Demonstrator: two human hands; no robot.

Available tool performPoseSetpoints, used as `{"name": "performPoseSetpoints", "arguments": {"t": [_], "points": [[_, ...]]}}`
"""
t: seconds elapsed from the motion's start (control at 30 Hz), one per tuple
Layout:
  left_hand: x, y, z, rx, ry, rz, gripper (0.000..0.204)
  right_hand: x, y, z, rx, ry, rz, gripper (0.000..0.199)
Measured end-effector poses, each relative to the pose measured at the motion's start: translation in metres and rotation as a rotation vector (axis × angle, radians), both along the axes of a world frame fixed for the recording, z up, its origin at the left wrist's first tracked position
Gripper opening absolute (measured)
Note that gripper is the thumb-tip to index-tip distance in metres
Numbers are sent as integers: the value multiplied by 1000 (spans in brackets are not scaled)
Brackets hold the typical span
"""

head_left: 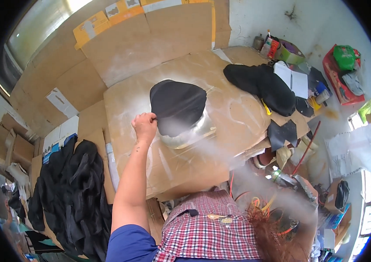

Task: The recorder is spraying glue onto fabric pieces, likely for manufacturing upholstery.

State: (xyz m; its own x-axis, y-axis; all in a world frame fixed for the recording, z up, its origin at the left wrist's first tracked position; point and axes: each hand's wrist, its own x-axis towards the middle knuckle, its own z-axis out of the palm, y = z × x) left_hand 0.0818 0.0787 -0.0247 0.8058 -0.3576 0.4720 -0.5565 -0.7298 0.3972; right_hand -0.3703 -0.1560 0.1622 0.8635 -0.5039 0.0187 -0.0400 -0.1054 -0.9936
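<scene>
My left hand [144,125] is closed in a pinch on the left edge of a black fabric piece [179,105] with a rounded outline. The piece lies over a whitish, glossy block or pad [190,136], mostly hidden beneath it, on the cardboard-covered table. At the right, my right hand [306,191] is wrapped round a metallic spray gun [284,178], held well away from the fabric. Pale mist streams between the gun and the black piece. The mist and the gun partly hide my right fingers.
Upright cardboard sheets [181,28] line the table's back. Black cloth is heaped at the left [76,192], and a black fabric pile [264,85] lies at the far right near an open notebook [291,79]. A red stick [307,146] leans among clutter beside the gun.
</scene>
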Motion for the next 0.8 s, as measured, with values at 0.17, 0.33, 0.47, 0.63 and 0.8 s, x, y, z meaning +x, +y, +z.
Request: {"name": "performPoseSetpoints", "arguments": {"t": [0.17,0.33,0.47,0.63,0.8], "points": [[11,19,-20,-226,332,-115,27,1,39,16,-31,7,-109,65],[6,57,-42,-356,373,-69,30,38,82,37,-449,223,210,59],[4,87,-60,-494,467,113,28,59,106,47,-170,202,151,58],[-4,132,-97,-565,491,235,24,57,104,49,-376,221,99,59],[-12,130,-89,-596,571,244,21,53,108,61,-157,169,-29,68]]}}
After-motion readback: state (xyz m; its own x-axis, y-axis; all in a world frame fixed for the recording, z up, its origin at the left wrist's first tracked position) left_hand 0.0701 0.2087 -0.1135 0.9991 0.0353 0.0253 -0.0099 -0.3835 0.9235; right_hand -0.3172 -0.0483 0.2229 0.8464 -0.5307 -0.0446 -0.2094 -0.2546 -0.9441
